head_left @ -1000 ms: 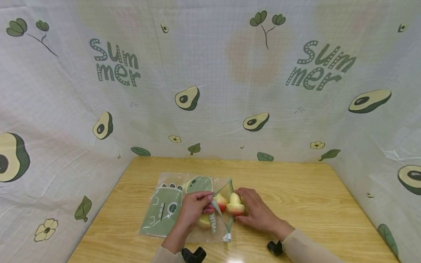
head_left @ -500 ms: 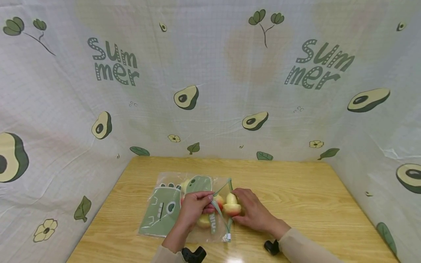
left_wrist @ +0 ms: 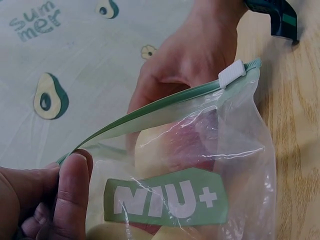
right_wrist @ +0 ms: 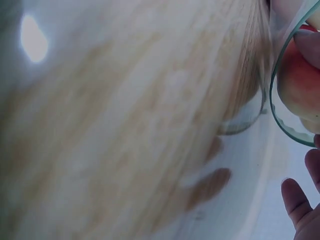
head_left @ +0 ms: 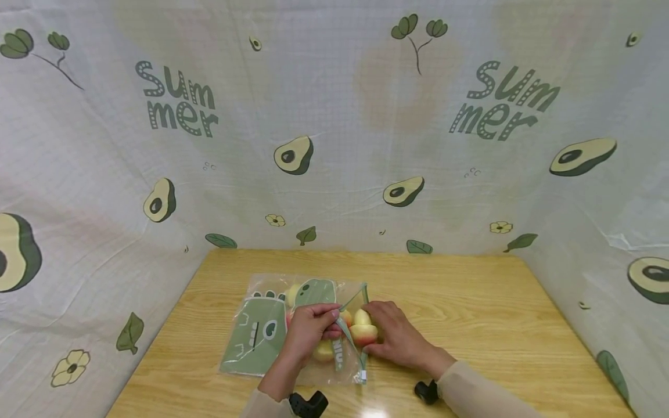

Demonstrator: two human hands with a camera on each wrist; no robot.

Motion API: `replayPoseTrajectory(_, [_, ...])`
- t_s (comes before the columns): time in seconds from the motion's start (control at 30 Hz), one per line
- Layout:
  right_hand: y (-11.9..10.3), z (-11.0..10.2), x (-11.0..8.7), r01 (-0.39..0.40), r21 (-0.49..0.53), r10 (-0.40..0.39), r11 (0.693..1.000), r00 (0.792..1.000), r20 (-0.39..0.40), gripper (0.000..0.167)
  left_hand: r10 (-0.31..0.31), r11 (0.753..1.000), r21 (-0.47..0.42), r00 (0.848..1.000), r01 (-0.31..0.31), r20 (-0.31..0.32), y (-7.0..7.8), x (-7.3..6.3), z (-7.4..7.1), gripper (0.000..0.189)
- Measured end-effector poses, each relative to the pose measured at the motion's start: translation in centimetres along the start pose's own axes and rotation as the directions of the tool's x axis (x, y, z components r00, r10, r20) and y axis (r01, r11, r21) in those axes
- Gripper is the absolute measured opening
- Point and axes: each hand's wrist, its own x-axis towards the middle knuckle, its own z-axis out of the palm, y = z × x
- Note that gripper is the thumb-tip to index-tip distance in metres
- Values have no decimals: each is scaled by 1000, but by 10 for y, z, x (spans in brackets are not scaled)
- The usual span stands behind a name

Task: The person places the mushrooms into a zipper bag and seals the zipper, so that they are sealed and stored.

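Observation:
A clear zip bag (head_left: 253, 339) with green cartoon print lies on the table, its green-edged mouth spread to the right. My left hand (head_left: 308, 331) pinches the mouth's edge between thumb and fingers; the left wrist view shows that thumb (left_wrist: 72, 192) on the green strip. My right hand (head_left: 394, 334) grips a yellow-and-red fruit (head_left: 363, 335), peach-like in colour, inside the bag's mouth. In the right wrist view the fruit (right_wrist: 297, 82) shows within the green rim, partly covered by a finger. Other yellow-and-red fruits (head_left: 324, 351) lie inside the bag, partly hidden by the print.
A white slider (left_wrist: 232, 75) sits on the zip strip near one end. Wooden table (head_left: 460, 302) stretches right of and behind the bag. A printed cloth (head_left: 334, 203) hangs at the back and both sides. Black wrist devices (head_left: 308, 404) are near both sleeves.
My right hand has moved left with the fruit, from just outside the bag's mouth to within it. My left hand keeps its pinch on the edge with little movement.

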Motion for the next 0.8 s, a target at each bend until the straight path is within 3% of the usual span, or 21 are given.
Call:
replayPoseTrajectory(0.33, [-3,0,1,-78,56,74,995,995,62,78,-12,1000,7,1000,12,-4,0,0,0,29])
replayPoseTrajectory(0.8, [-4,4,6,-109,100,99,989,990,101,79,-16,1000,8,1000,16,3,-2,1,-2,30])
